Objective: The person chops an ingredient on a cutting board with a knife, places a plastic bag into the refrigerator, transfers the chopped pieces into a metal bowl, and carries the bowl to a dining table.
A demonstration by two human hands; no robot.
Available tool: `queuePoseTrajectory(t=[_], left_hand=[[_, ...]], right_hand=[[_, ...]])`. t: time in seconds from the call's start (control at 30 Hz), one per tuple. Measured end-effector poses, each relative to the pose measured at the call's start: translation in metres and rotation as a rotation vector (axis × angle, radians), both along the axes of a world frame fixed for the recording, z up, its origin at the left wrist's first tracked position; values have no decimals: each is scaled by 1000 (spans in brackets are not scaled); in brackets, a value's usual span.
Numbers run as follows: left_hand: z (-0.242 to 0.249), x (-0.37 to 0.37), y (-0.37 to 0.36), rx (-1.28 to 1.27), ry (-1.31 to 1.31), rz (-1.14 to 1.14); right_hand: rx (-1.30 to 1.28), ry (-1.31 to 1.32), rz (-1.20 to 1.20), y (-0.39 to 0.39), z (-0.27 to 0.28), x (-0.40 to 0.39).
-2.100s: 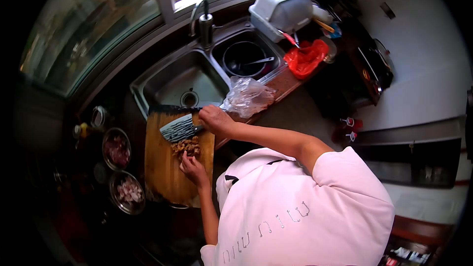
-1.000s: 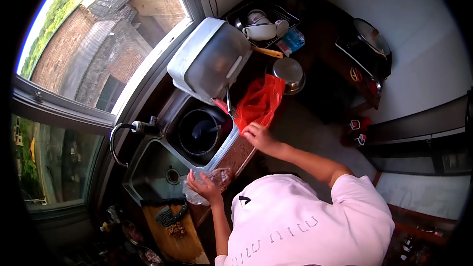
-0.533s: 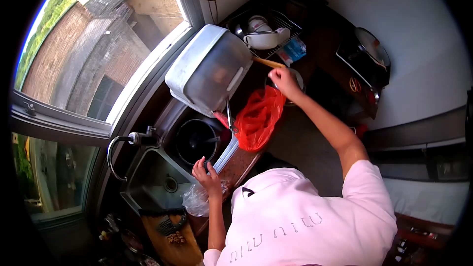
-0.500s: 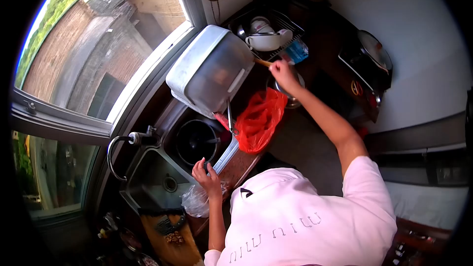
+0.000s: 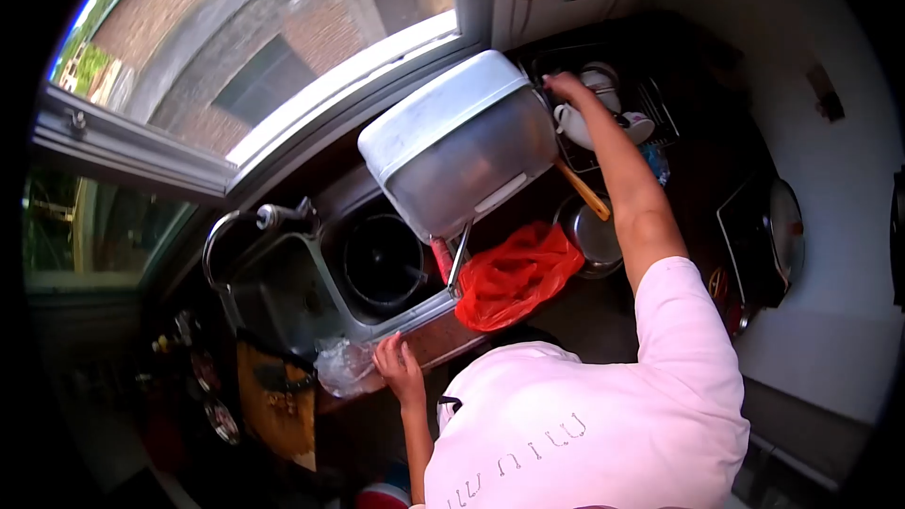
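Observation:
My right hand (image 5: 568, 88) reaches to the dish rack (image 5: 667, 111), behind the far end of a big grey plastic box (image 5: 471, 151). Its fingers look curled together; what they hold, if anything, is too small and dark to make out. White cups and a white bowl (image 5: 577, 127) sit in the rack beside my wrist. Near the counter's front edge, my left hand (image 5: 401, 369) has its fingers apart and holds nothing. A clear plastic bag (image 5: 345, 368) lies just left of it. Below my right forearm, a wooden handle (image 5: 584, 190) sticks out by the box over a metal pot (image 5: 600, 236).
A red plastic bag (image 5: 518, 278) lies in front of the box, beside tongs-like metal handles (image 5: 460, 259). A dark round pot (image 5: 385, 261) stands in the sink by the tap (image 5: 271, 217). A cutting board (image 5: 273, 405) is at lower left; a lidded pan (image 5: 784, 226) is at right.
My right hand has moved from the wooden handle across to the dish rack. The left hand stays near the counter edge, by the clear bag. The camera view has turned.

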State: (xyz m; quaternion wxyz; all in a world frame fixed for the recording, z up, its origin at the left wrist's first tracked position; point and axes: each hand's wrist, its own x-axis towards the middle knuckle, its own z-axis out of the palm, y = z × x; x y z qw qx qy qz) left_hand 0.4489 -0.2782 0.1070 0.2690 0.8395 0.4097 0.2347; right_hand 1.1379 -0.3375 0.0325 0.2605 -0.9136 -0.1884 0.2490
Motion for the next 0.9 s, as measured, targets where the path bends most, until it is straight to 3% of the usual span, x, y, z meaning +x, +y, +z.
queuePoseTrajectory(t=[0.13, 0.3, 0.37, 0.4, 0.47, 0.5, 0.6, 0.67, 0.73, 0.8, 0.83, 0.87, 0.9], left_hand=[[-3, -13, -5, 50, 16, -9], [-5, -20, -13, 5, -57, 36], [-9, -28, -11, -2, -68, 57], [-6, -29, -10, -2, -90, 50], [-2, -37, -6, 25, -116, 35], [0, -45, -5, 31, -138, 30], [-2, -74, 4, -69, -285, 35], [-4, -97, 7, -491, -568, 66], [-19, -123, 14, -829, -868, 19], [0, -160, 23, -1102, -934, 11], [9, -180, 24, -1148, -998, 61], [15, -199, 25, -1196, -1062, 107], [14, -219, 27, -1187, -1107, 110]], right_hand=[[297, 72, -296, -6, 26, -18], [1140, 395, -582, -35, 67, -21], [1475, 540, -491, -45, 79, -28], [1607, 701, -267, -50, 93, -42], [1498, 550, -33, -40, 134, -95], [1435, 394, -153, -30, 159, -134], [1010, -256, 221, -8, 221, -286], [742, -423, 509, 3, 228, -371], [725, -742, 932, 26, 230, -472], [564, -897, 1266, 43, 211, -556], [574, -835, 1313, 50, 197, -600], [610, -564, 1308, 53, 166, -635], [562, -627, 1538, 58, 171, -673]])
